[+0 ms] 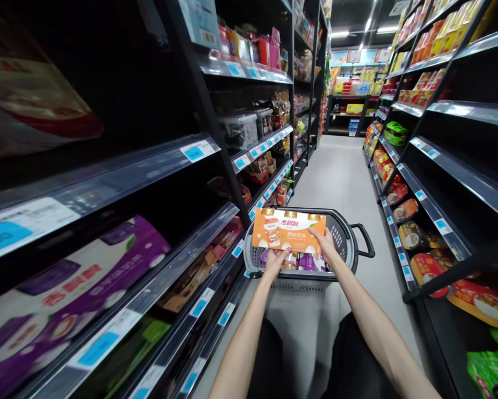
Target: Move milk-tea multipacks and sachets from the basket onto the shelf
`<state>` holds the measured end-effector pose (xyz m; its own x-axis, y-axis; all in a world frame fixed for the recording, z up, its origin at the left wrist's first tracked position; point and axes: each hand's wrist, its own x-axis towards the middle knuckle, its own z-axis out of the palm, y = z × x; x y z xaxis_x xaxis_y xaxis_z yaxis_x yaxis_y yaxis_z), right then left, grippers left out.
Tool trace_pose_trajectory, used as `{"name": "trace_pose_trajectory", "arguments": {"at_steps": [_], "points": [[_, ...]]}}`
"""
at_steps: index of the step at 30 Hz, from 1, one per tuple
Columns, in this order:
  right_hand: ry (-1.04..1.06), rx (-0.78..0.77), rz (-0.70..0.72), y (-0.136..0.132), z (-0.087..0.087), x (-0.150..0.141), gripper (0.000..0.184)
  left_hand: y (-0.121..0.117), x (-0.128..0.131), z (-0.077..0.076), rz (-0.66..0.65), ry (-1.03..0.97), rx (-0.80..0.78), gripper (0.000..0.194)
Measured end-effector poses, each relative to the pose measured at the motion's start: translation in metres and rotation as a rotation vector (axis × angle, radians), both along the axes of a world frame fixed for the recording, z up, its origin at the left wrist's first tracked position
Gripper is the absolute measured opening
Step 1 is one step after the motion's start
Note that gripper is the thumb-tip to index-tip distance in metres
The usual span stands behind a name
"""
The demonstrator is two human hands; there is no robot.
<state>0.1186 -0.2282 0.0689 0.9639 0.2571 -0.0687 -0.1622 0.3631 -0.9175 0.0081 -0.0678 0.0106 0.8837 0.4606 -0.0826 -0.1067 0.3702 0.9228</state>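
An orange and white multipack of three gold-lidded cups (289, 229) is held over a grey shopping basket (344, 233) on the aisle floor in front of me. My left hand (275, 260) grips the pack's lower left edge. My right hand (326, 241) grips its lower right corner. Both hands have fingers closed on the pack. Under the pack, purple and white packets (309, 261) lie inside the basket. The basket's black handle (364, 239) sticks out to the right.
Black shelves line both sides of a narrow aisle: purple packs (78, 288) low on the left, bowl-shaped packs (407, 210) on the right. Pale floor (340, 177) runs ahead to more shelving at the far end. My knees in dark clothing show at the bottom.
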Motion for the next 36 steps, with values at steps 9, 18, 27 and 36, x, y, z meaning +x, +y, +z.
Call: {"name": "trace_pose_trajectory", "arguments": {"at_steps": [9,18,27,36], "points": [[-0.019,0.019,0.015,0.004,-0.002,-0.001,0.056,-0.002,0.004,-0.003,0.049,-0.038,-0.033,0.075],[-0.006,0.038,-0.019,-0.005,-0.005,0.011,0.057,0.007,0.008,-0.008,0.096,-0.118,-0.161,0.080],[-0.015,0.015,-0.039,-0.034,-0.012,0.031,0.058,0.007,0.017,-0.016,0.316,-0.136,-0.262,0.075],[-0.041,0.043,-0.044,-0.046,-0.003,0.032,0.055,0.010,0.011,-0.015,0.157,-0.147,-0.317,0.071]]}}
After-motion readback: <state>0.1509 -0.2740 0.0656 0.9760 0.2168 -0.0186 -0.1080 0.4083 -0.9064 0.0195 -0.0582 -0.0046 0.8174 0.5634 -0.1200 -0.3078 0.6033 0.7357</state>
